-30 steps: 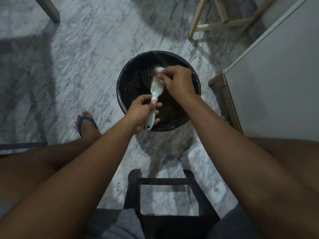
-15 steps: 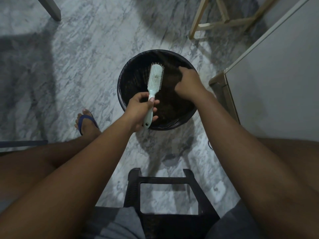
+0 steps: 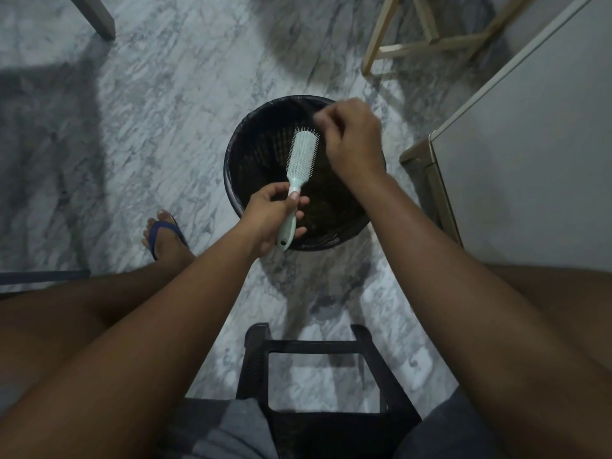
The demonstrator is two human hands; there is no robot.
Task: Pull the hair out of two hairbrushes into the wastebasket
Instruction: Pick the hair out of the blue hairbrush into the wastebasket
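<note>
Mint hairbrush, seemingly clean, tilted over black wastebasket.

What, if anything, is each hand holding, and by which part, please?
The left hand grips the hairbrush by its handle; whether the right hand pinches anything cannot be told.

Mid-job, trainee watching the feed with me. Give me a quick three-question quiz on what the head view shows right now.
1. Where does the left hand grip the hairbrush?
A) by its handle
B) by its bristle head
C) by its far tip

2. True or false: the right hand is over the wastebasket, beside the brush's bristle head.

3. Fill in: the foot on the floor beside the wastebasket wears a ____ flip-flop.

Key: 1 A; 2 true; 3 blue.
</note>
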